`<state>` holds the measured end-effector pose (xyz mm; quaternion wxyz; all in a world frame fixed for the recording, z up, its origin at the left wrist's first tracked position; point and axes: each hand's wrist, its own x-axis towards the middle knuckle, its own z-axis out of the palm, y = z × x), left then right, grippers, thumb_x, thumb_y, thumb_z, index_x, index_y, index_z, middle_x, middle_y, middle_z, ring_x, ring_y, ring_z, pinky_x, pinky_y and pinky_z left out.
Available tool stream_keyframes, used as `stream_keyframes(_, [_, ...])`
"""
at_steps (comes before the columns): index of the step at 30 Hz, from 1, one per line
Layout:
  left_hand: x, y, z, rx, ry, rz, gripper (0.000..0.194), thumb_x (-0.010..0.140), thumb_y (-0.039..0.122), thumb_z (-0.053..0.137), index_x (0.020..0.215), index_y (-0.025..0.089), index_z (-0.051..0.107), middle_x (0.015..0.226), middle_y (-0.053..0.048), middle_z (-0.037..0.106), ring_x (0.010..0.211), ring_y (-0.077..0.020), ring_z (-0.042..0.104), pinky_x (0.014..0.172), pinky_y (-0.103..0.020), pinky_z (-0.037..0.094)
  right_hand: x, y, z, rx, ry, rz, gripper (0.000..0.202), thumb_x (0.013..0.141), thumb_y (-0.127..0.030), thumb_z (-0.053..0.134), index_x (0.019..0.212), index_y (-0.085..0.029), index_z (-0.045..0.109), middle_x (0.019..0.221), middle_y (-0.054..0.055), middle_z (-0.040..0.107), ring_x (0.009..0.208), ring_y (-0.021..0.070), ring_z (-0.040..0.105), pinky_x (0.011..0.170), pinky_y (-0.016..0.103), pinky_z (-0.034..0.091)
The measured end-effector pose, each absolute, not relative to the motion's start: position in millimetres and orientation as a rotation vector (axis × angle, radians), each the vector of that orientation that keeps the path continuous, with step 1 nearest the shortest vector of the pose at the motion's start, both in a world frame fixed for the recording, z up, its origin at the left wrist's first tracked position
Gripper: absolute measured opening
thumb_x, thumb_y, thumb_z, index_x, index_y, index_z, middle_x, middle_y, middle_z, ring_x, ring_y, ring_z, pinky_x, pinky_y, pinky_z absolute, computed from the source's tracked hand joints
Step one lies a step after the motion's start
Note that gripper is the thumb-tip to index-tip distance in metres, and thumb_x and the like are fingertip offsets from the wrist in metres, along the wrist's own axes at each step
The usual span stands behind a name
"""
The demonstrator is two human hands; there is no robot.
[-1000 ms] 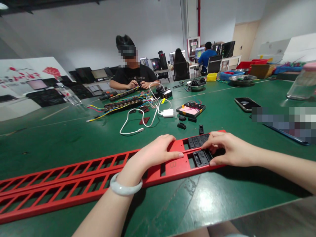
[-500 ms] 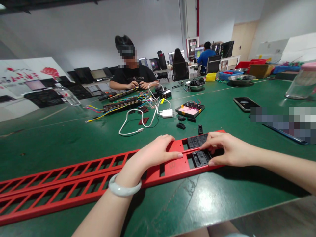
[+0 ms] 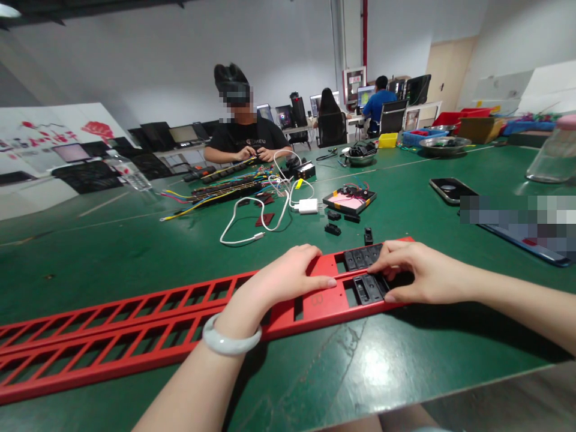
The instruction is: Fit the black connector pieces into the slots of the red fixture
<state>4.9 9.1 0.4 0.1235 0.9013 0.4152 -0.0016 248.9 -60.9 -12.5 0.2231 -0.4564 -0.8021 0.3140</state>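
Note:
A long red slotted frame (image 3: pixel 288 317) lies across the table in two parallel rows. My left hand (image 3: pixel 288 277) rests over it, open, with the thumb stretched along the middle rail and the fingertips at the far edge. Small black plastic blocks (image 3: pixel 360 258) sit side by side in the far row's right opening, and more black blocks (image 3: pixel 371 289) stand in the near row. My right hand (image 3: pixel 416 273) is closed in a pinch, thumb and fingers on a black block at the right end of the near group. My fingers hide most of that block.
Loose black blocks (image 3: pixel 333 229) lie beyond the frame, near a shallow tray (image 3: pixel 348 209) and a white charger (image 3: pixel 308 206) with cable. A phone (image 3: pixel 451 191) and clear jar (image 3: pixel 551 156) stand right. Across the table, a person (image 3: pixel 249 135) handles wired parts.
The whole view has shifted slightly to the right. Both hands keep nearly the same places on the frame, with the right still pinching at the black blocks.

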Motion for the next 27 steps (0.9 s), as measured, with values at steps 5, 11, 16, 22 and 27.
stream_keyframes(5, [3.2, 10.2, -1.8, 2.640, 1.211, -0.002, 0.060, 0.068, 0.065, 0.043, 0.108, 0.020, 0.048, 0.103, -0.007, 0.053, 0.093, -0.0228, 0.049, 0.077, -0.031, 0.037, 252.0, -60.2, -10.9, -1.243, -2.275, 0.848, 0.041, 0.062, -0.028, 0.064, 0.101, -0.018, 0.061, 0.087, 0.004, 0.052, 0.079, 0.0160, 0.053, 0.072, 0.029, 0.045])
stream_keyframes(11, [3.7, 9.3, -1.6, 2.636, 1.208, 0.003, 0.059, 0.068, 0.065, 0.043, 0.107, 0.021, 0.048, 0.101, -0.006, 0.053, 0.092, -0.0221, 0.049, 0.078, -0.031, 0.037, 251.2, -60.0, -14.8, -1.269, -2.231, 0.870, 0.042, 0.061, -0.030, 0.066, 0.101, -0.018, 0.062, 0.084, 0.004, 0.051, 0.073, 0.0147, 0.053, 0.065, 0.028, 0.045])
stream_keyframes(16, [4.5, 8.7, -0.4, 2.630, 1.215, 0.001, 0.059, 0.068, 0.065, 0.044, 0.107, 0.021, 0.048, 0.101, -0.006, 0.052, 0.093, -0.0226, 0.049, 0.078, -0.031, 0.037, 250.2, -61.7, -13.6, -1.278, -2.244, 0.834, 0.041, 0.061, -0.026, 0.065, 0.101, -0.019, 0.062, 0.083, 0.004, 0.051, 0.074, 0.0151, 0.052, 0.067, 0.028, 0.044])
stream_keyframes(22, [4.9, 8.5, 0.2, 2.610, 1.224, -0.003, 0.058, 0.068, 0.064, 0.044, 0.106, 0.020, 0.048, 0.101, -0.007, 0.053, 0.093, -0.0228, 0.049, 0.077, -0.031, 0.037, 250.8, -62.1, -11.8, -1.222, -2.303, 0.780, 0.039, 0.065, -0.027, 0.062, 0.103, -0.019, 0.061, 0.085, 0.005, 0.052, 0.076, 0.0160, 0.052, 0.070, 0.029, 0.043])
stream_keyframes(27, [4.5, 9.4, 0.4, 2.616, 1.217, -0.002, 0.058, 0.068, 0.065, 0.043, 0.105, 0.020, 0.049, 0.100, -0.007, 0.053, 0.091, -0.0226, 0.050, 0.076, -0.031, 0.038, 249.1, -62.6, -12.5, -1.235, -2.324, 0.715, 0.037, 0.066, -0.028, 0.062, 0.102, -0.019, 0.061, 0.086, 0.005, 0.053, 0.078, 0.0164, 0.053, 0.072, 0.029, 0.042])
